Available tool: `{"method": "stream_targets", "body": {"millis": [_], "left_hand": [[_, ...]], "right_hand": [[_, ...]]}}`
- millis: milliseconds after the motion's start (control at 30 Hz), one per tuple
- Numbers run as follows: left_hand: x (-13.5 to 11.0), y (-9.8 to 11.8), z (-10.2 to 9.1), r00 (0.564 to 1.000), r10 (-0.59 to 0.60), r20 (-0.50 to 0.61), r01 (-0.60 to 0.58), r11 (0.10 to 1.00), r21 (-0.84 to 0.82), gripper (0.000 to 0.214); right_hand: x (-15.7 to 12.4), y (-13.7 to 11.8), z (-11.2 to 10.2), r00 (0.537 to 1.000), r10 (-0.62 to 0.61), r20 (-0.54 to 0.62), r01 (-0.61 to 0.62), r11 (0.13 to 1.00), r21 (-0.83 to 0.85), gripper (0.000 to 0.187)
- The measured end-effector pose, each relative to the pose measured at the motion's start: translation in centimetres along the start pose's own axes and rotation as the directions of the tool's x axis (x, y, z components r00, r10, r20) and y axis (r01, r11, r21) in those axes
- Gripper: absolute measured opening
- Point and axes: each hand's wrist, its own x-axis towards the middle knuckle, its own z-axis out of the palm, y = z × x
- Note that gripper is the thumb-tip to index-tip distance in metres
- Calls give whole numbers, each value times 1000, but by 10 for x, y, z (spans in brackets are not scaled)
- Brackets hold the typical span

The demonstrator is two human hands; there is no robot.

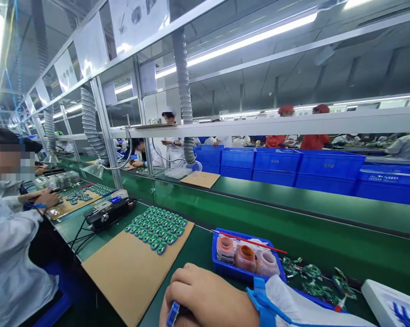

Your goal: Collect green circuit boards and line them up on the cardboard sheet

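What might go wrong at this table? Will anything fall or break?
The right hand, gripping a blue tool, is close to the blue tray. If it bumps the tray, the jars might tip, and the red stick lying across it might roll off. The green boards are piled loosely on the cardboard, so a knock might scatter them and maybe damage some.

No text can be read: the markings on the blue plastic crates [329,165] are too small to resolve.

Head-worn view, facing forward, down across assembly belt [293,213]
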Motion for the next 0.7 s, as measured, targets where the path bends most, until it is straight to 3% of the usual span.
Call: {"method": "stream_targets", "body": {"millis": [67, 133, 233, 333, 400, 500, 700], "left_hand": [[0, 5, -4, 998, -61, -27, 60, 997, -43, 19], [0, 11, 0, 986, -160, -52, 156, 984, -86, 3], [1, 21, 12, 932, -354, -78, 330, 918, -220, 31], [2, 34, 20, 912, -381, -153, 305, 878, -368, 36], [3, 43, 16, 885, -399, -241, 254, 847, -467, 33], [1, 55, 1, 838, -438, -325, 200, 802, -563, 33], [-9, 76, -39, 854, -342, -393, 84, 835, -544, 25]], "right_hand": [[7, 8, 9, 995, 78, -67, -66, 983, 169, 30], [12, 16, 16, 978, 163, -127, -102, 915, 391, 28], [21, 28, 26, 971, 193, -143, -35, 702, 712, 24], [34, 37, 30, 961, 262, -87, -54, 487, 872, 49], [45, 44, 30, 933, 359, -27, -134, 417, 899, 55], [67, 63, 27, 883, 469, 32, -247, 406, 880, 35], [110, 117, 49, 751, 628, 204, -524, 380, 762, 14]]}}
